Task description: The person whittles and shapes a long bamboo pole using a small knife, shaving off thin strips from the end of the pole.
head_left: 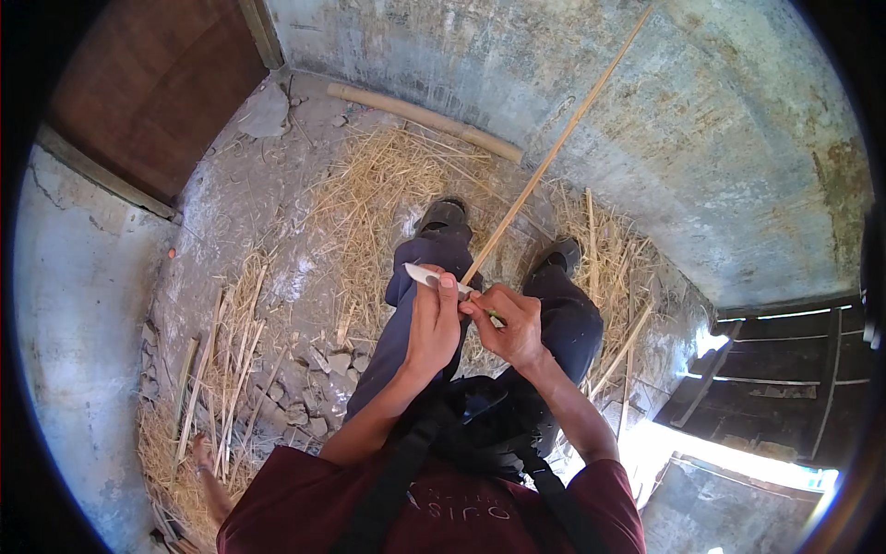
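My left hand (432, 325) is closed around the near end of a long, thin bamboo strip (554, 152), its thumb and fingers pressed together. The strip slants up and away to the right, past the wall's foot. A knife with a pale, pointed blade (423, 275) lies across the strip's near end, its tip pointing left beyond my left fingers. My right hand (509, 325) is curled round what looks like its handle, where a bit of green shows. Both hands almost touch, above my knees; the exact contact of blade and strip is hidden by my fingers.
Straw-like shavings (369, 185) cover the floor round my shoes. A thick bamboo pole (425, 120) lies along the wall (701, 138). Split strips (212, 379) and broken stones (314, 392) lie at the left. Another person's hand (201, 452) reaches in at the lower left.
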A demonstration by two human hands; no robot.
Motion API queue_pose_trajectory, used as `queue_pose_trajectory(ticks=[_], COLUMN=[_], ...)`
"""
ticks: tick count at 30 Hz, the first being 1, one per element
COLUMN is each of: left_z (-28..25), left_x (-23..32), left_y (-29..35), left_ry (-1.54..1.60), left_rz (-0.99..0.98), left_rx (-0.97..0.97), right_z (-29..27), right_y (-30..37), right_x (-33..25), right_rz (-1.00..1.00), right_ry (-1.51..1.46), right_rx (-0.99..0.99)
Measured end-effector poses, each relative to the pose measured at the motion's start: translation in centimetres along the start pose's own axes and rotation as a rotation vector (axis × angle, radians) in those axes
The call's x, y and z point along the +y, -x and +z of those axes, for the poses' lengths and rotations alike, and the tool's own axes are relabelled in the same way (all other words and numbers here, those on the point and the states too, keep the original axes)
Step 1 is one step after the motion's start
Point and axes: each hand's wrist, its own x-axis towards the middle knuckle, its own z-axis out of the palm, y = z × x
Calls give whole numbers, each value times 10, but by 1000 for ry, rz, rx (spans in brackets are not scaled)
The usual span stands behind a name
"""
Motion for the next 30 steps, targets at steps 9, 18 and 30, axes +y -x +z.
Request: queue_pose_trajectory(ticks=[9, 18, 30], left_z=[-1, 1, -3], left_x=[-4, 25, -3], left_y=[0, -3, -3], left_ry=[0, -239, -225], left_rz=[58, 48, 116], left_rx=[-46, -155, -326], right_z=[-17, -41, -35], right_y=[-16, -28, 5], right_x=[22, 27, -5], right_rz=[92, 328, 248], right_ry=[108, 42, -48], right_rx=[174, 144, -58])
